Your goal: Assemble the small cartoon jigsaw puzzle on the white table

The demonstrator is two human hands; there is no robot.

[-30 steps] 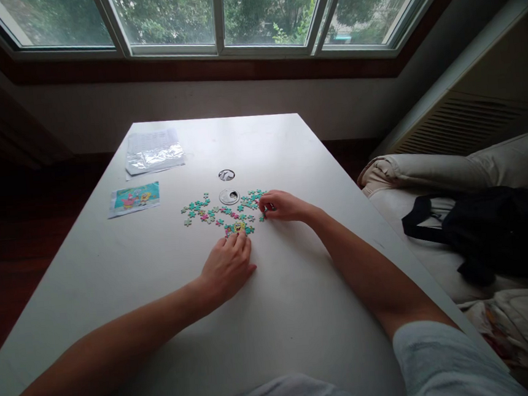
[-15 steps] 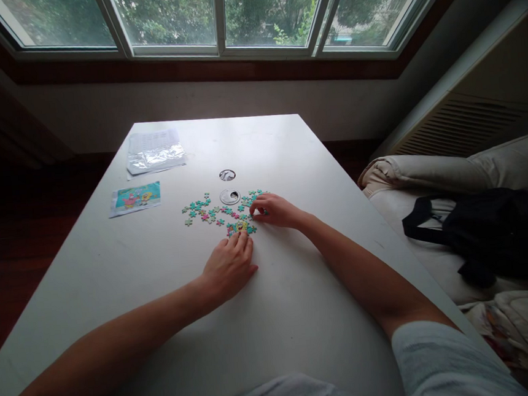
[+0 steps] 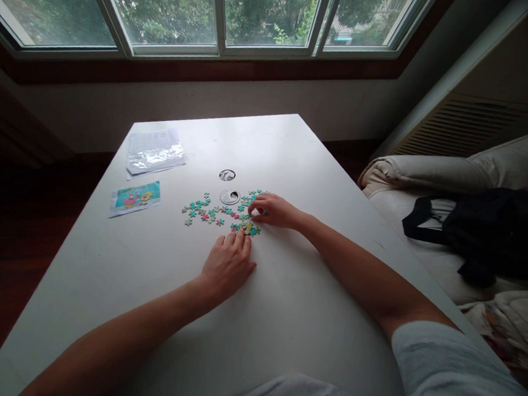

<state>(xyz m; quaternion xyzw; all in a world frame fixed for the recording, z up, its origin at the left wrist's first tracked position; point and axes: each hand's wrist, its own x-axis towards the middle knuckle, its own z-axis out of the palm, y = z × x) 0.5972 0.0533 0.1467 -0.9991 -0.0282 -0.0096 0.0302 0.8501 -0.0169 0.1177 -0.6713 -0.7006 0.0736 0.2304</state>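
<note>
A small joined patch of jigsaw puzzle (image 3: 248, 228), yellow and teal, lies on the white table (image 3: 159, 262). My left hand (image 3: 229, 261) rests palm down, its fingers stretched out flat and the fingertips on the patch's near edge. Just above the patch, my right hand (image 3: 277, 211) has thumb and forefinger curled in a pinch on a small puzzle piece, mostly hidden by the fingertips. Loose teal, green and pink puzzle pieces (image 3: 203, 211) are scattered to the left, and more teal pieces (image 3: 251, 195) lie beyond my right hand.
Behind the pieces lie two round discs, a silvery one (image 3: 230, 196) and a smaller one (image 3: 227, 174). At left are a cartoon picture sheet (image 3: 135, 199) and papers in a clear plastic sleeve (image 3: 156, 151). A black bag (image 3: 502, 232) rests on the pale sofa (image 3: 428, 174) at right.
The joined patch has slid a little to the right and turned slightly. My right hand has shifted slightly left, while my left hand has barely moved.
</note>
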